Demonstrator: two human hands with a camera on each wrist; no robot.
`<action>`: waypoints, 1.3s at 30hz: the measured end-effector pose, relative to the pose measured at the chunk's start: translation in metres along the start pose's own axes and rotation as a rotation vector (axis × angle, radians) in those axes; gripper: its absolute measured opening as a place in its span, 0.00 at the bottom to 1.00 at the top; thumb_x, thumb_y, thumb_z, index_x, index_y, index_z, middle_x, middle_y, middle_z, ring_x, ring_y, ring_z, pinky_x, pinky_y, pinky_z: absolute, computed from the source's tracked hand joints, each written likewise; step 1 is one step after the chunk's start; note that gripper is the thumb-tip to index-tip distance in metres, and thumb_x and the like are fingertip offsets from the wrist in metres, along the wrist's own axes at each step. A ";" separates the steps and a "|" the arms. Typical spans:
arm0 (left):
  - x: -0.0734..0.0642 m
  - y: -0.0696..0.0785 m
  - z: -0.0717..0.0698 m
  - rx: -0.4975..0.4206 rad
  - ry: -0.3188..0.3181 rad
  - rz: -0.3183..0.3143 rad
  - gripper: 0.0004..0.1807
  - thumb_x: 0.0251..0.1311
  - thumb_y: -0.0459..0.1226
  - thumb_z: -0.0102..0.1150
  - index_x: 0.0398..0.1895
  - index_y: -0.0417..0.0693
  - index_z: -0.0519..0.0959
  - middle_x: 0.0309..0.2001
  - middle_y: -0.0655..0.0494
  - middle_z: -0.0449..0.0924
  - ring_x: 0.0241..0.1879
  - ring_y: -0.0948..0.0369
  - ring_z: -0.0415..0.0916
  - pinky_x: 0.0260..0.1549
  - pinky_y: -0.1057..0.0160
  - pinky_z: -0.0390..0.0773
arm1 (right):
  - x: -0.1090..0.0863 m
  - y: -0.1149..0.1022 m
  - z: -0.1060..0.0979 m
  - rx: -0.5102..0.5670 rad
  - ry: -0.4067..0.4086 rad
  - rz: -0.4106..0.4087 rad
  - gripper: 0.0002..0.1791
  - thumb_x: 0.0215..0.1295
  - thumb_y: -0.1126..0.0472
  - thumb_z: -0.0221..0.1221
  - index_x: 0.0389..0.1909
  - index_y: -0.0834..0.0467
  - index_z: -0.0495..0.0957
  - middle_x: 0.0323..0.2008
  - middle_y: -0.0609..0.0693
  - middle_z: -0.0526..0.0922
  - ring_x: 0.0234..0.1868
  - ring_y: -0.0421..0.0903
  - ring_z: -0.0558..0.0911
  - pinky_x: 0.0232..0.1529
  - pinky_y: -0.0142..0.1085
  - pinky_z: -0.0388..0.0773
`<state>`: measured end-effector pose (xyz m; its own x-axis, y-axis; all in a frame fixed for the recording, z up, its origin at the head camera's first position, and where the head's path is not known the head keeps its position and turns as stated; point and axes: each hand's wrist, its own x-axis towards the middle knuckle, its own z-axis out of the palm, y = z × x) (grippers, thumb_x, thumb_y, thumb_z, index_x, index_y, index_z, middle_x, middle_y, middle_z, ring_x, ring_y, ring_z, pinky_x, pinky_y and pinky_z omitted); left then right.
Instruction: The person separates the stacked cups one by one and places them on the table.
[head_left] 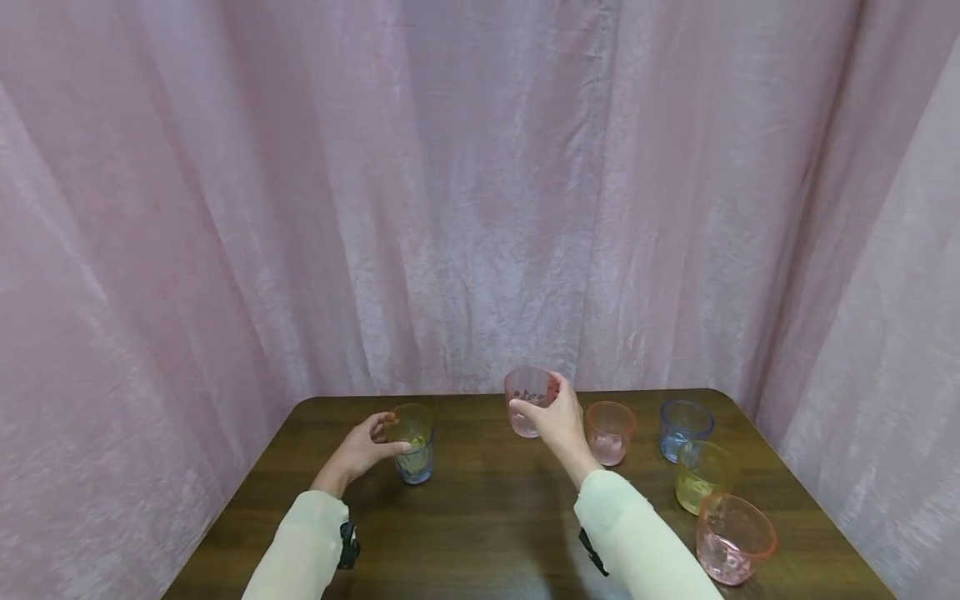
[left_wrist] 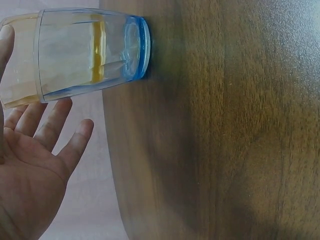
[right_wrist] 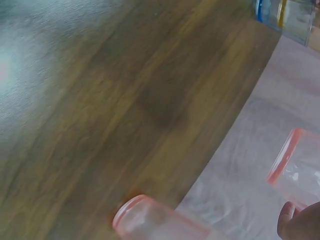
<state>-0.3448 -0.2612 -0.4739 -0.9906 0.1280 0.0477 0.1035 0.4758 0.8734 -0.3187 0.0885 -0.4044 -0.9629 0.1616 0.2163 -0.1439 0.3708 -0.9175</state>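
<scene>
A clear yellow cup sits nested inside a clear blue cup [head_left: 415, 468], and the pair stands upright on the table at left. My left hand [head_left: 362, 450] is around the yellow cup's [head_left: 412, 415] upper part, thumb on the near side. In the left wrist view its fingers [left_wrist: 52, 125] are spread and fairly straight beside the cup wall; whether they press on it I cannot tell. With thumb and fingers on opposite sides, my right hand [head_left: 558, 421] holds a clear pink cup [head_left: 525, 387] above the table's back part. Its base shows in the right wrist view.
Right of my right hand stands another pink cup [head_left: 609, 433]. Farther right are a blue cup [head_left: 685, 429], a yellow cup [head_left: 697, 483] and a pink cup with an orange-red rim [head_left: 727, 546]. The brown wooden table [head_left: 472, 508] ends at a pink curtain [head_left: 480, 208].
</scene>
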 end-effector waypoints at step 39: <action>0.001 -0.002 -0.001 0.009 -0.013 0.018 0.47 0.55 0.49 0.73 0.72 0.39 0.61 0.70 0.42 0.66 0.70 0.38 0.57 0.64 0.38 0.63 | -0.049 0.060 -0.075 -0.054 0.181 0.086 0.53 0.53 0.51 0.74 0.72 0.67 0.54 0.67 0.65 0.64 0.67 0.62 0.65 0.66 0.55 0.63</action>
<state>-0.3457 -0.2628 -0.4754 -0.9874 0.1475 0.0570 0.1220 0.4810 0.8682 -0.2630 0.1718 -0.4448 -0.9134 0.3550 0.1992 -0.0460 0.3961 -0.9170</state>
